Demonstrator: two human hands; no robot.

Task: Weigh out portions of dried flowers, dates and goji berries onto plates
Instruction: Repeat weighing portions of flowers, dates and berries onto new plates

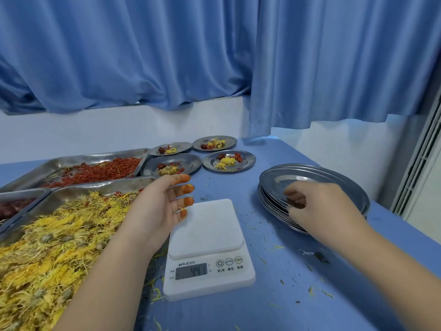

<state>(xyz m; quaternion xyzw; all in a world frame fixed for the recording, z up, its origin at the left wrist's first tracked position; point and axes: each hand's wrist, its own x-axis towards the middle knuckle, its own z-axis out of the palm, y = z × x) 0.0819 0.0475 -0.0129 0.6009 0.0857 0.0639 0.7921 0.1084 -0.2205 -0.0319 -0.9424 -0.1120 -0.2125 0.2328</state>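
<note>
Left hand (159,203) spread, orange-stained fingertips (188,201) over far left corner of bare white scale (208,249); right hand (321,206) pinching near rim of top plate on stack of plates (312,187), right; four filled plates (229,160) far; dried flowers (55,244), goji berries (100,172), dates (10,209) in trays, left.

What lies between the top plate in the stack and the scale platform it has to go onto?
Nothing visible. The scale platform is bare, and only scattered petals lie on the table between it and the plate stack. The left hand hovers beside its left edge.
</note>
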